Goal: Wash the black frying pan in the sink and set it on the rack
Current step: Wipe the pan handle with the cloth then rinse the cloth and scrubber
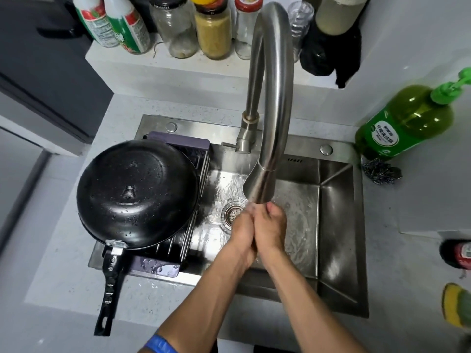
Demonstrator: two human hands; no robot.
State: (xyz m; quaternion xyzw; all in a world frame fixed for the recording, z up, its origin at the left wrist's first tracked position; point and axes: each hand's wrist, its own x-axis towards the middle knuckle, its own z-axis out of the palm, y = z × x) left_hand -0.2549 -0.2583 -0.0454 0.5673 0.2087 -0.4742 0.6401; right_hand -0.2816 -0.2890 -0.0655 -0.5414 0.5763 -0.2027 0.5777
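Observation:
The black frying pan (137, 192) lies upside down and wet on the dish rack (196, 200), which spans the left part of the steel sink (336, 200). Its handle (109, 284) points toward me over the sink's front edge. My left hand (242, 233) and my right hand (272, 225) are pressed together under the faucet spout (265, 179), in running water just right of the drain (233, 212). The right hand's fingers curl over the left hand's fingers. Neither hand holds an object or touches the pan.
A green dish soap bottle (405, 123) and a steel scourer (381, 171) sit at the sink's back right. A yellow-green sponge (456, 304) lies on the right counter. Jars and bottles (211, 29) line the back ledge.

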